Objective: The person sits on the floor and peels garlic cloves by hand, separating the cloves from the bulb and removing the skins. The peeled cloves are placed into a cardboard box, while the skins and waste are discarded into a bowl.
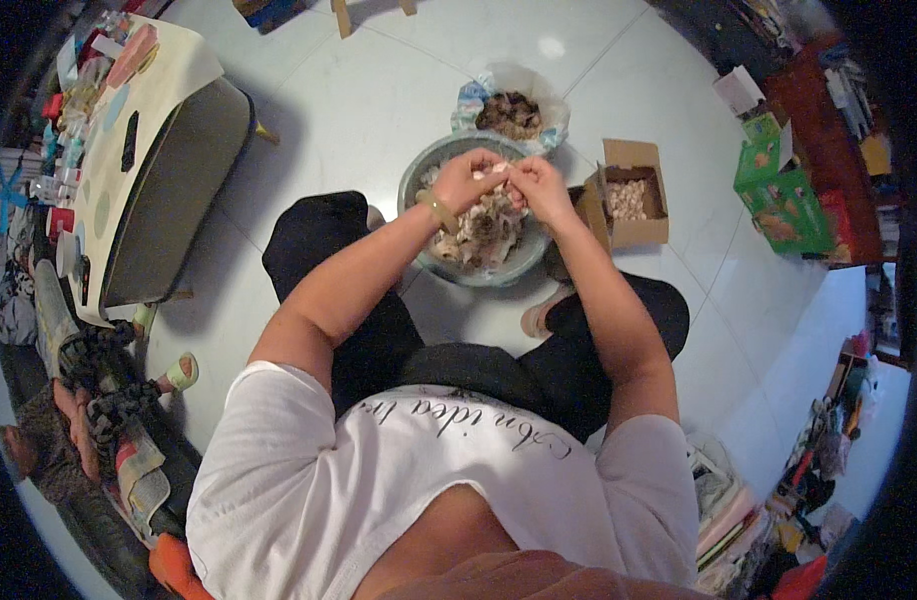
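My left hand (466, 181), with a pale bangle at the wrist, and my right hand (537, 186) meet at the fingertips over a round grey-green basin (412, 201). Pinched between them is a small pale piece (506, 169), partly hidden by the fingers; its exact kind is unclear. Beneath lies a heap of whitish and brown pieces (479, 236), possibly dried mushrooms. Just beyond the basin, a plastic bag (554, 105) holds dark brown bits (511, 114). To the right, an open cardboard box (632, 156) contains small pale pieces (627, 199).
A table (181, 56) crowded with cups and other items stands at left. Near it another person's sandalled foot (179, 371) shows. A green box (777, 187) sits by the dark red furniture (826, 135) at right. My knees flank the basin on the tiled floor (338, 112).
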Tool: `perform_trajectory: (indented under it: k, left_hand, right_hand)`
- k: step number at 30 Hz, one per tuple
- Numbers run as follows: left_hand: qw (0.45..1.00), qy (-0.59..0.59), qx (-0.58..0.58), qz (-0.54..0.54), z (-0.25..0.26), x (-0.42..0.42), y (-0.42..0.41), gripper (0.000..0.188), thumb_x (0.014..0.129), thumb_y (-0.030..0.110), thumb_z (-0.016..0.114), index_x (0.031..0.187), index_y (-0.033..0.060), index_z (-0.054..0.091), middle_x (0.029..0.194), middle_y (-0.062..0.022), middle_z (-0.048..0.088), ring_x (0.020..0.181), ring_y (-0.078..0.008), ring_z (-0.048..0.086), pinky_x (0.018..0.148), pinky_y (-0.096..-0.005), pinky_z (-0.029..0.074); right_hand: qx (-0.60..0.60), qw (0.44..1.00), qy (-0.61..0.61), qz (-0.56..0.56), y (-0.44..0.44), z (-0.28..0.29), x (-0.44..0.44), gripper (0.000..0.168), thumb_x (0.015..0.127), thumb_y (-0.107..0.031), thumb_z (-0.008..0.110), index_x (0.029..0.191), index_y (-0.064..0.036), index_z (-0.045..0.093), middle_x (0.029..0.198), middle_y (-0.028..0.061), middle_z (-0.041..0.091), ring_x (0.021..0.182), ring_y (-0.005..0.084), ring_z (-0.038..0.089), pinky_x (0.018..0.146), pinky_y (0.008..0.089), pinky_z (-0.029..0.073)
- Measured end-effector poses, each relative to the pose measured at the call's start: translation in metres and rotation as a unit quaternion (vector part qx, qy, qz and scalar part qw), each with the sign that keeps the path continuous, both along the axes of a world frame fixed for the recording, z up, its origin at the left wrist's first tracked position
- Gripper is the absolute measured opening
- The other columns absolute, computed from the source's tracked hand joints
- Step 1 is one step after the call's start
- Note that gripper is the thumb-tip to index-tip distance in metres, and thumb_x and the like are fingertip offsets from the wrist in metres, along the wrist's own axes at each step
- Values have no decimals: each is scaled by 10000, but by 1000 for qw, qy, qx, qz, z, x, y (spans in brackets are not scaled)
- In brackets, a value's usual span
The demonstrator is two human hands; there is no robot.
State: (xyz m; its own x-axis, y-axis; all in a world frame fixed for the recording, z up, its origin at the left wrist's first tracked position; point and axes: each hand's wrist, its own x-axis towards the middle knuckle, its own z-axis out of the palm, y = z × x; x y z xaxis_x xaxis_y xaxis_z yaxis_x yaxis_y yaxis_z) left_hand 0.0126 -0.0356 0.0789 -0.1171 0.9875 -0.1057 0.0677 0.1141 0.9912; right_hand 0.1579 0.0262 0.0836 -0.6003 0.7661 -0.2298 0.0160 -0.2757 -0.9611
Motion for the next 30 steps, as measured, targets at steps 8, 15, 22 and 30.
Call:
perform_trajectory:
  k: [8,15,22,30]
  left_hand:
    - [998,-42,-11,-43,-3,-4,6,260,750,277,608,825,43,523,723,0,546,643,-60,494,559,-201,411]
    - [985,-130,-104,-44,13,-3,1,227,770,280,582,836,75,510,712,28,512,599,-43,468,495,-187,398]
    - [972,-197,-116,-60,3,-5,2,115,808,225,511,809,111,495,684,31,505,563,-46,467,445,-175,385]
    - [968,-219,-109,-45,3,-8,1,145,808,250,511,812,109,478,624,21,480,495,-68,459,401,-196,372]
  right_hand:
    - [-60,998,-7,19,0,6,1,96,828,-136,459,772,-59,445,612,25,509,443,76,464,381,191,388]
    - [-44,994,-76,59,0,12,2,206,834,-254,472,771,-60,450,611,25,512,467,75,482,400,193,408]
    - [-4,989,-107,104,-7,14,1,235,855,-288,438,763,-72,440,615,0,479,447,59,415,391,195,366]
    - [342,937,-67,-6,-15,20,-6,185,751,-144,575,863,-23,491,679,56,516,592,116,539,542,231,442]
